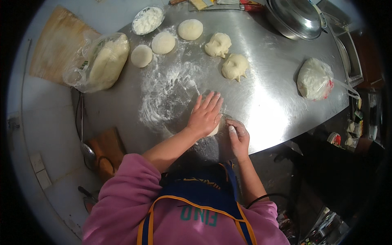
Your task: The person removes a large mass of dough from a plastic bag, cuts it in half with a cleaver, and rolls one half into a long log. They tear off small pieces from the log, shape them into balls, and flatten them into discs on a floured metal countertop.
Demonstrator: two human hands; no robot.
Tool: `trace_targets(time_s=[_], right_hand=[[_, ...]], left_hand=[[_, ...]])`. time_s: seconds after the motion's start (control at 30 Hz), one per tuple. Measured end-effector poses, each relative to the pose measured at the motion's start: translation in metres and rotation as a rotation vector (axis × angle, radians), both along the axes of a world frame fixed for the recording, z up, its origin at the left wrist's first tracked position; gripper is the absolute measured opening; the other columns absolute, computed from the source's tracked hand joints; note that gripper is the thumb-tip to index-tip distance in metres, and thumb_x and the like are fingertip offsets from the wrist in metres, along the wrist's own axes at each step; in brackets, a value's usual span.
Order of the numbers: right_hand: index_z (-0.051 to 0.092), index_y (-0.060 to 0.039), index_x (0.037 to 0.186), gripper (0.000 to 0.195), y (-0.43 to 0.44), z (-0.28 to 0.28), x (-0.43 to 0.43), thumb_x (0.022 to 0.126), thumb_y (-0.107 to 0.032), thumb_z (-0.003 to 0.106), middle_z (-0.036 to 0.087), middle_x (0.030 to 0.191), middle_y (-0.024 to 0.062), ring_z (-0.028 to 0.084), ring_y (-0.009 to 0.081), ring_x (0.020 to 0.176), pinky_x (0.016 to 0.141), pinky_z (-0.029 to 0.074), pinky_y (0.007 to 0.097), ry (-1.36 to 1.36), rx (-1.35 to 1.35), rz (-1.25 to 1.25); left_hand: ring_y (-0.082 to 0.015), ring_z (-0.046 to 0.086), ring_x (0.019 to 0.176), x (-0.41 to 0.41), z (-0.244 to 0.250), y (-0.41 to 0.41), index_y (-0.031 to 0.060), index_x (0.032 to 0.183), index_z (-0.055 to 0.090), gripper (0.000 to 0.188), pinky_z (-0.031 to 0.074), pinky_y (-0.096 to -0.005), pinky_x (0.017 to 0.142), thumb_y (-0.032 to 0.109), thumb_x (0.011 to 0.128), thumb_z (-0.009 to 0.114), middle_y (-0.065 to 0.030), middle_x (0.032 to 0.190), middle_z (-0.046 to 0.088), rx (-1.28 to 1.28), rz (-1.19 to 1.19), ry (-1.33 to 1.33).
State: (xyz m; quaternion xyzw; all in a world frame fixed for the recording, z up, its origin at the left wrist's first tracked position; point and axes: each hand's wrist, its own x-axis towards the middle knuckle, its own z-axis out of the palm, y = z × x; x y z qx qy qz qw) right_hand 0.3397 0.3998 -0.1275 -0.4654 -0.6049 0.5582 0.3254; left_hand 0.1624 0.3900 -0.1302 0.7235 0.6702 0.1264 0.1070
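Observation:
My left hand [205, 117] lies flat, palm down with fingers spread, on a piece of dough [214, 131] that it mostly covers. Just to the right, my right hand [239, 134] is beside the dough with its fingers curled; whether they pinch anything is not visible. Beyond the hands, two rough dough lumps [217, 45] sit on the steel table [269, 61]. Farther left are several smooth round dough balls [163, 43]. Loose white flour [167, 92] is smeared across the steel left of my hands.
A bowl of flour [148, 20] stands at the back left, near a plastic bag of dough [107, 62] and a wooden board [58, 46]. Knives with red handles [252, 7] lie at the back. A lidded metal pan [294, 18] and a tied plastic bag [314, 79] are at right.

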Motion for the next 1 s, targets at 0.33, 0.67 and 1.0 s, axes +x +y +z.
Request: trace_targets(time_s=[0.33, 0.67, 1.0], right_hand=[[0.051, 0.0003, 0.12, 0.053, 0.001, -0.007, -0.047, 0.079, -0.028, 0.069, 0.047, 0.127, 0.0254, 0.044, 0.0406, 0.117, 0.1, 0.033, 0.0485, -0.554, 0.559, 0.161], [0.045, -0.0032, 0.121, 0.055, 0.073, 0.019, -0.174, 0.074, -0.01, 0.074, 0.057, 0.108, 0.0146, 0.056, 0.0224, 0.101, 0.084, 0.046, 0.0336, 0.187, -0.171, 0.229], [0.053, -0.0056, 0.118, 0.064, 0.153, 0.037, -0.122, 0.061, -0.017, 0.079, 0.055, 0.11, 0.0158, 0.053, 0.0333, 0.102, 0.087, 0.046, 0.0399, -0.858, 0.405, 0.377]], left_hand=[[-0.0304, 0.032, 0.132, -0.035, -0.011, -0.034, 0.002, 0.136, 0.037, 0.054, 0.023, -0.0426, 0.109, 0.018, 0.088, 0.055, -0.016, 0.142, 0.035, 0.218, 0.366, -0.435], [-0.0274, 0.048, 0.112, -0.091, 0.001, -0.099, 0.0004, 0.131, 0.041, 0.048, 0.035, -0.0375, 0.099, 0.004, 0.085, 0.054, -0.018, 0.123, 0.048, 0.369, 0.822, -0.788], [-0.0318, 0.039, 0.124, -0.12, -0.001, -0.105, 0.009, 0.131, 0.044, 0.055, 0.031, -0.0413, 0.105, 0.016, 0.08, 0.064, -0.0157, 0.128, 0.047, 0.047, 0.78, -0.772]])
